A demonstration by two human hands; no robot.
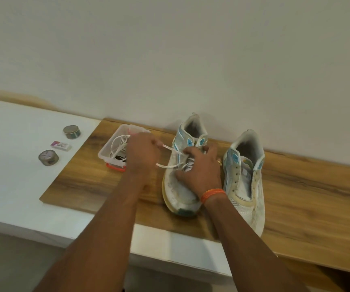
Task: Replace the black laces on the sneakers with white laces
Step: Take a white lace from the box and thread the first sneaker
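Two white sneakers with blue marks stand on a wooden board, toes toward me. The left sneaker carries a white lace through its eyelets. My left hand pinches one end of that lace and holds it out to the left of the shoe. My right hand rests on top of the left sneaker over the eyelets, fingers curled at the laces. The right sneaker has bare eyelets and no lace. A clear plastic box left of the shoes holds a loose white lace and something black.
Two round metal tins and a small white eraser-like packet lie on the white counter to the left. A plain wall rises right behind the shoes. The board's front edge overhangs the counter.
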